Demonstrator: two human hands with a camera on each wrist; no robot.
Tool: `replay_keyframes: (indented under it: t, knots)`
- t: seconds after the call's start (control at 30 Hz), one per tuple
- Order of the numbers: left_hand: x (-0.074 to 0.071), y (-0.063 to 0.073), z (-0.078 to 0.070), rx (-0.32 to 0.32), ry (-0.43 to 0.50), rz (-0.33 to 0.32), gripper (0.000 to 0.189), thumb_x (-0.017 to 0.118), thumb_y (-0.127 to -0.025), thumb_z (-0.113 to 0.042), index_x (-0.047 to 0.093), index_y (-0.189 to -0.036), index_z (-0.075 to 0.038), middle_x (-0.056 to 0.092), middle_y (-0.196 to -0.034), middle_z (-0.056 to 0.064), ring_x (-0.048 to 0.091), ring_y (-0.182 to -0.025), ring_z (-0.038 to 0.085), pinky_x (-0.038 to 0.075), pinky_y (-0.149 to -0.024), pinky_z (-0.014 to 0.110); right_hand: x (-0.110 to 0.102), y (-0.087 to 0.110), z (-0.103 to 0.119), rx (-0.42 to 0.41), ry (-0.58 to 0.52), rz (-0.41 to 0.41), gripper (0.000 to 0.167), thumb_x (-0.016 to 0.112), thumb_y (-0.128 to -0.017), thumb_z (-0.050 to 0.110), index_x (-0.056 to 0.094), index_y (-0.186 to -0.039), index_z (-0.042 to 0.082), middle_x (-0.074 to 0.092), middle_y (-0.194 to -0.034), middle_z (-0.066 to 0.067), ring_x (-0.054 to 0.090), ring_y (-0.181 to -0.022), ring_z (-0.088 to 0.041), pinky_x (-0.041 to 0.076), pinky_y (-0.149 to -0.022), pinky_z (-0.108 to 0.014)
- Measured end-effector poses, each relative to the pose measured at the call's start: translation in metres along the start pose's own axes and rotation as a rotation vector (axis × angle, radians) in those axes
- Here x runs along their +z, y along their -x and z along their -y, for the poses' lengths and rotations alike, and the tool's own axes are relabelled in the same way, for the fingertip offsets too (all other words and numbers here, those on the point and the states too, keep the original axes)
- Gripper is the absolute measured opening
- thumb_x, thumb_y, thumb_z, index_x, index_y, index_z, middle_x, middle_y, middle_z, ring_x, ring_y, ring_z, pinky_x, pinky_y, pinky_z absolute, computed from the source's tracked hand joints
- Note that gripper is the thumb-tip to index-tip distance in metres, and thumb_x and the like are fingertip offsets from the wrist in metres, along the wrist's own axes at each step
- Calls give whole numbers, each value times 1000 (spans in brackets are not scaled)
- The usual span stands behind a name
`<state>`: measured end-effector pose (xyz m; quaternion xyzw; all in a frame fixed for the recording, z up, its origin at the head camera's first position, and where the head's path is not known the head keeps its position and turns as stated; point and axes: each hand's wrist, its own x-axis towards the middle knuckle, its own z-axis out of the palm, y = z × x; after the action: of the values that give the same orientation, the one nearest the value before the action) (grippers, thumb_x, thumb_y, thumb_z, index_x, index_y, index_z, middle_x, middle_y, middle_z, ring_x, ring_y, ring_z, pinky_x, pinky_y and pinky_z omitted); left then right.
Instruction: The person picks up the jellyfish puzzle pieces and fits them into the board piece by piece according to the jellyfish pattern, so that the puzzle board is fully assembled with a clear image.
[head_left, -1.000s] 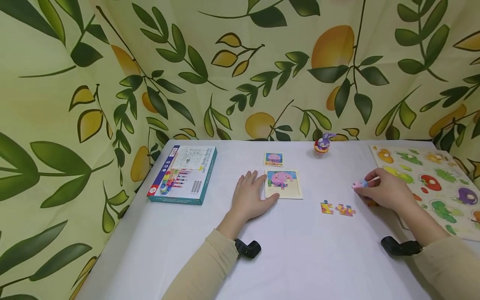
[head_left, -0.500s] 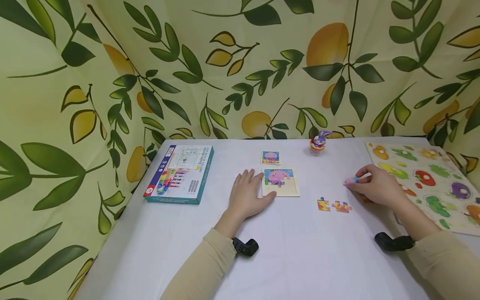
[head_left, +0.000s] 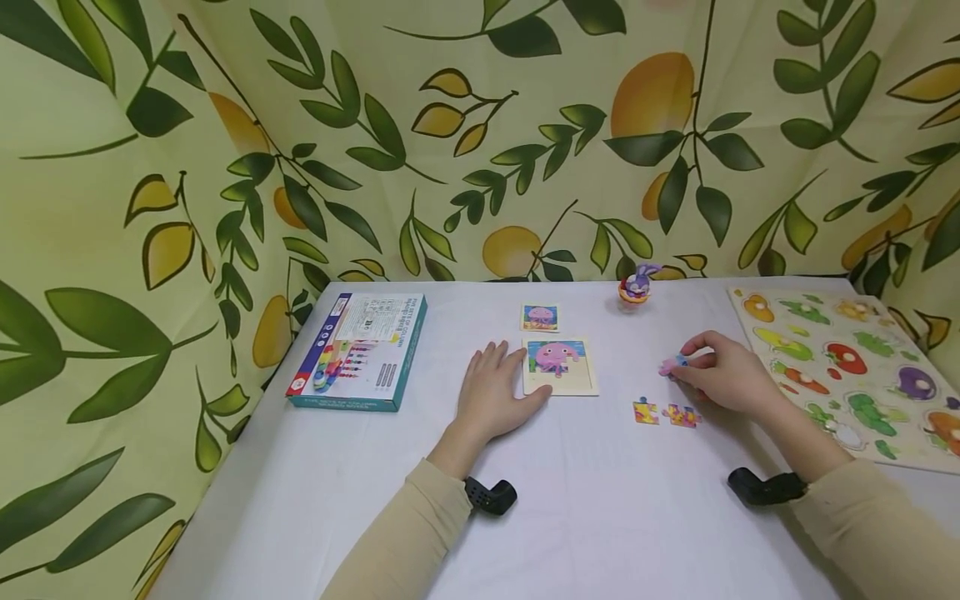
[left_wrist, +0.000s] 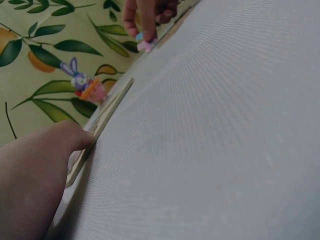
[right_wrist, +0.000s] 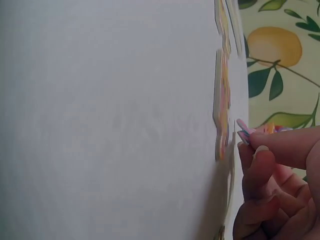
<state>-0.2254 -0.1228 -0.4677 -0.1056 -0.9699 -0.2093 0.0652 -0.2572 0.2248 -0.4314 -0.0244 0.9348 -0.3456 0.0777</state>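
Observation:
My left hand lies with spread, straight fingers at the left edge of a small puzzle board. Its thumb rests on the board's lower left corner. A pink octopus picture fills the board's upper part, and bare wood shows at the lower right. With thumb and fingertips my right hand pinches a pink and blue puzzle piece, held above the table; in the right wrist view the piece is seen edge-on. Two yellow and pink pieces, a left one and a right one, lie below that hand.
Above the board lies a small octopus picture card. A purple rabbit figure stands near the back edge. To the left is a flat toy box; a large vegetable puzzle board covers the right side of the table.
My right hand has moved left, away from the vegetable board, carrying the pink and blue puzzle piece. The left hand stays at the octopus board. The head view has shifted slightly.

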Motion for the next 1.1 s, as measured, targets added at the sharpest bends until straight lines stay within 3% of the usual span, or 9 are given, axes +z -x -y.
replay_keyframes:
  t: [0.37,0.67,0.9,1.1]
  knots:
    - [0,1,-1,-2,-7,-5,77,59,-91,-65,54,-150,-16,40,-160,13,27,-152,32,11,-126,45,15,-2,20,-30,-35,46,48,71,-97,32,51,-129,1,64,-109,-22,61,-71,-23,54,-57,-33]
    - [0,1,-1,-1,-3,-10,76,60,-91,-64,54,-149,-16,40,-160,13,28,-152,31,12,-126,45,27,-4,37,-136,0,51,33,71,-97,30,69,-116,3,65,-97,-10,58,-70,-22,49,-55,-31]
    - [2,1,0,-3,-7,-5,77,58,-91,-65,53,-151,-16,39,-161,12,26,-152,31,10,-126,44,36,-7,46,-112,-65,100,38,71,-96,40,70,-119,10,65,-112,-13,56,-81,-25,47,-60,-32]
    - [2,1,0,-9,-7,0,78,58,-91,-65,52,-151,-16,38,-161,12,25,-153,30,9,-126,44,42,-12,49,-113,-66,99,39,71,-96,43,70,-118,11,65,-106,-10,57,-82,-25,47,-63,-33]
